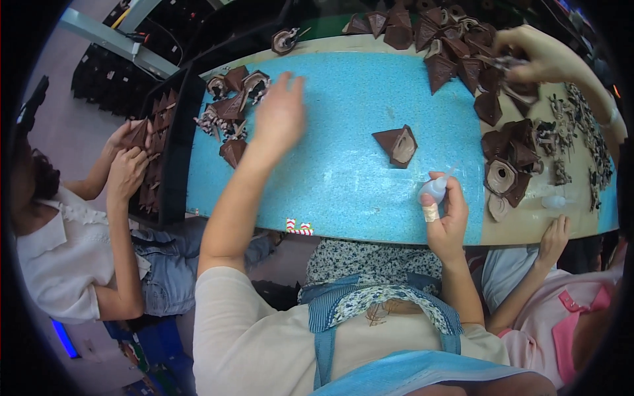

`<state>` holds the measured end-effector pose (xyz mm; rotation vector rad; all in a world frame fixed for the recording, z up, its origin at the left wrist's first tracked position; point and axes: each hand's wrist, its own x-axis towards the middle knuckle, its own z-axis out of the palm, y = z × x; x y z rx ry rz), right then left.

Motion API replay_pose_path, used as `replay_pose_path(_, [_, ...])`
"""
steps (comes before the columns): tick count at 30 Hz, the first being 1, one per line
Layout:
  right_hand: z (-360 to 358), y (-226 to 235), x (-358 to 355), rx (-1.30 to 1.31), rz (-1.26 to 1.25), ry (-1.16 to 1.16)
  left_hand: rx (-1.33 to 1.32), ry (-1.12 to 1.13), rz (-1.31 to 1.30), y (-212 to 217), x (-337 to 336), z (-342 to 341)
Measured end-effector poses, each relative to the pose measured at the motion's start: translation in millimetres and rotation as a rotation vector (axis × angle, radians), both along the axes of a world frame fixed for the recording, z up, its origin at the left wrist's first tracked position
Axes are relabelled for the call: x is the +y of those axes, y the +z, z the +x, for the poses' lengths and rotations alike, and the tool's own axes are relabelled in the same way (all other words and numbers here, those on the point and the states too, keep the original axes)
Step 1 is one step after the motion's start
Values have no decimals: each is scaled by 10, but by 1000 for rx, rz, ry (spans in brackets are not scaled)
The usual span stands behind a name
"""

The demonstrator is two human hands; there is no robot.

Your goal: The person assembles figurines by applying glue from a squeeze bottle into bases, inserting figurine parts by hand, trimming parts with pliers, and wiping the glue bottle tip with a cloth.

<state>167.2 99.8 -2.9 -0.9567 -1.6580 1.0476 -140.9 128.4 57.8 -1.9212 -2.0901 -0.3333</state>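
- Glue bottle, small and pale blue with a thin nozzle pointing to the upper right, is sitting right of centre in the frame, just above the near edge of the blue surface.
- The right hand is gripping that bottle, its fingers closed around it; a tan plaster is wrapping one of them.
- The left hand is reaching toward the upper middle of the frame, blurred, its fingers spread open and holding nothing, hovering just right of a small heap of brown pieces.
- A single brown folded piece is lying alone on the surface, between the two hands and just above the bottle.
- A larger pile of brown pieces is filling the upper right, where another person's hand is working.
- At the left edge, a second person's hands are holding a brown piece beside a black tray.
- A third person's hand is resting on the surface edge at lower right.
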Motion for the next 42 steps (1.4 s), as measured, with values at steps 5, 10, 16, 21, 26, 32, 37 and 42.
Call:
replay_pose_path(5, [-26,59,-4,-23,35,9,205,23,-61,-273,171,-445])
replay_pose_path(10, [-13,144,-20,-57,62,92,-460,-195,69,-55,401,331])
replay_pose_path(16, [3,-28,-12,152,16,140,-1004,-243,-102,216,428,796])
replay_pose_path(21, [16,185,-16,635,-258,257,-1872,-421,-316,226,-6,1158])
replay_pose_path(26, [51,501,-57,713,-517,177,-1904,-553,-207,81,-413,1398])
replay_pose_path(32, [62,491,-156,660,-508,96,-1806,-448,-134,100,-677,1534])
replay_pose_path(37, [52,399,-230,682,-400,74,-1411,-330,-268,32,-712,1534])
replay_pose_path(42, [191,399,-215,760,-413,55,-1218,-272,-139,33,-684,1196])
